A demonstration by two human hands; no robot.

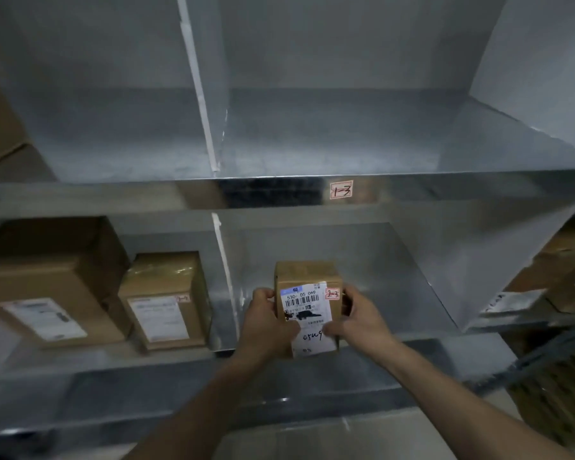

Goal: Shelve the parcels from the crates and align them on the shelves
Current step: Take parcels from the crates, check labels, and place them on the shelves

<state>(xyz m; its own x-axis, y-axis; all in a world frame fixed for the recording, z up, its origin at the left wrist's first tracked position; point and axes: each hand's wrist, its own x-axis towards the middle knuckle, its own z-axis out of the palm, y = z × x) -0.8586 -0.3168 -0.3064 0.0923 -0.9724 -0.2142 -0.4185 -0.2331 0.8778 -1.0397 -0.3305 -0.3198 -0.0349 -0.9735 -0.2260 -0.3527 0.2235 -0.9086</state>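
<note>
Both hands wrap a small brown parcel point(307, 303) at the front of the lower right shelf bay point(395, 313): left hand point(269, 322) hides its left edge, right hand point(359, 318) covers a label corner. Two parcels point(166, 300) further left are blurry, labels unreadable.

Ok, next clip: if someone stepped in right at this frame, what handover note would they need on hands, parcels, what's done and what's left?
Left hand and right hand: both grip the small brown cardboard parcel with the white shipping label, one on each side.
Parcel: at the front edge of the lower metal shelf bay, right of the divider; whether it is resting there or held just above cannot be told.
Done: two larger brown cardboard parcels stand in the bay to the left, labels facing out.
Left: set this parcel down, square it up, let go. The upper shelf holds nothing here. Crates are out of view.
</note>
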